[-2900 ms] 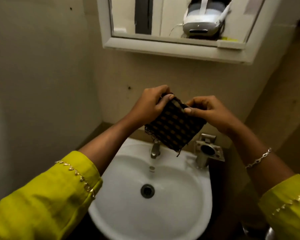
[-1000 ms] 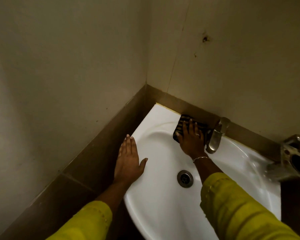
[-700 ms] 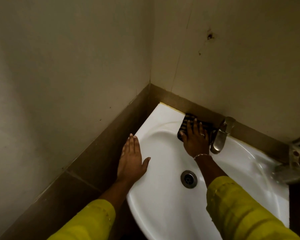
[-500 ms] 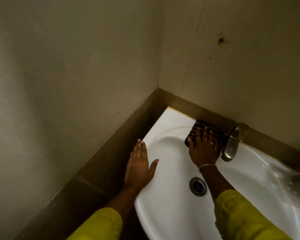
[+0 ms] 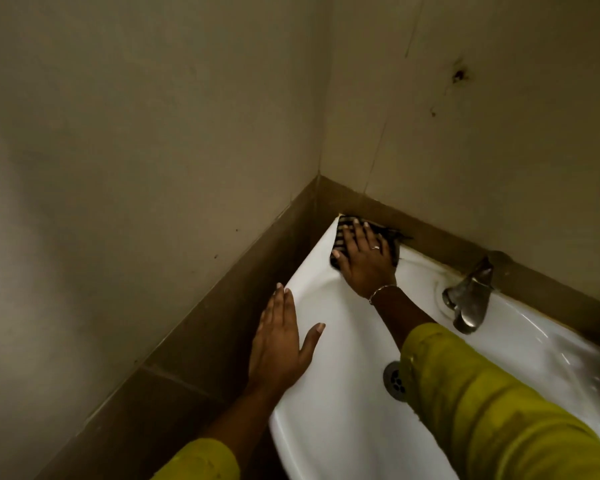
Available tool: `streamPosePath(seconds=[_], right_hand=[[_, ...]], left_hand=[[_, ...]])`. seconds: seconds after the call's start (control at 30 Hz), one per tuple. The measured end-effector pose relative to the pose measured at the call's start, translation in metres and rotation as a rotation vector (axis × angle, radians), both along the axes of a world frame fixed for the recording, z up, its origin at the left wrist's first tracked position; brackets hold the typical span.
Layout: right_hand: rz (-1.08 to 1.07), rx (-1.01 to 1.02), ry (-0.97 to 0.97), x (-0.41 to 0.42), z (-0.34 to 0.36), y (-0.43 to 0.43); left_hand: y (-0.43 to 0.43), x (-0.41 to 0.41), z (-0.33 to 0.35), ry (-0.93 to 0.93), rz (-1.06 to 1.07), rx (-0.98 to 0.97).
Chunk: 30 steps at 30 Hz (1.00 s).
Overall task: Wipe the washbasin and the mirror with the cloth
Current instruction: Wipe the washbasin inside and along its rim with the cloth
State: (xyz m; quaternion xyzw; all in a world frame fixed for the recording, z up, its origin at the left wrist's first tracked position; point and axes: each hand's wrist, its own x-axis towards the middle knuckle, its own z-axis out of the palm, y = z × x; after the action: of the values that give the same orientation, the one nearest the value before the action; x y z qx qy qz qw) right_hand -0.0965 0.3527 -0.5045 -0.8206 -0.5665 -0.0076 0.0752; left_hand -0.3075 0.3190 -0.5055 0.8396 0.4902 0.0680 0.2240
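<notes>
Cloth in the washbasin's far left corner, walled on two sides; right hand presses it, fingers straight and spread. Left hand lies flat on the left rim.

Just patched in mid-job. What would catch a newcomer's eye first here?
The white washbasin fills the lower right, bright against the dim walls. The right hand presses a dark checked cloth flat into its back corner, where the two walls meet. The left hand lies flat on its left rim.
</notes>
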Motion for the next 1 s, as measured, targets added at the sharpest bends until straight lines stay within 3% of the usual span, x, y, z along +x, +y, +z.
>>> streamPosePath(seconds=[0.4,0.63,1.0], right_hand=[[0.155,-0.029,0.074,-0.035,0.006,0.036],[0.207,0.057,0.103,-0.058,-0.004,0.018],[-0.017,0.017,0.104,-0.019,0.003,0.006]], left_hand=[[-0.001,0.000,0.004,-0.024,0.000,-0.046],[-0.002,0.000,0.003,-0.037,0.001,-0.042],[-0.002,0.000,0.004,-0.017,-0.003,-0.034]])
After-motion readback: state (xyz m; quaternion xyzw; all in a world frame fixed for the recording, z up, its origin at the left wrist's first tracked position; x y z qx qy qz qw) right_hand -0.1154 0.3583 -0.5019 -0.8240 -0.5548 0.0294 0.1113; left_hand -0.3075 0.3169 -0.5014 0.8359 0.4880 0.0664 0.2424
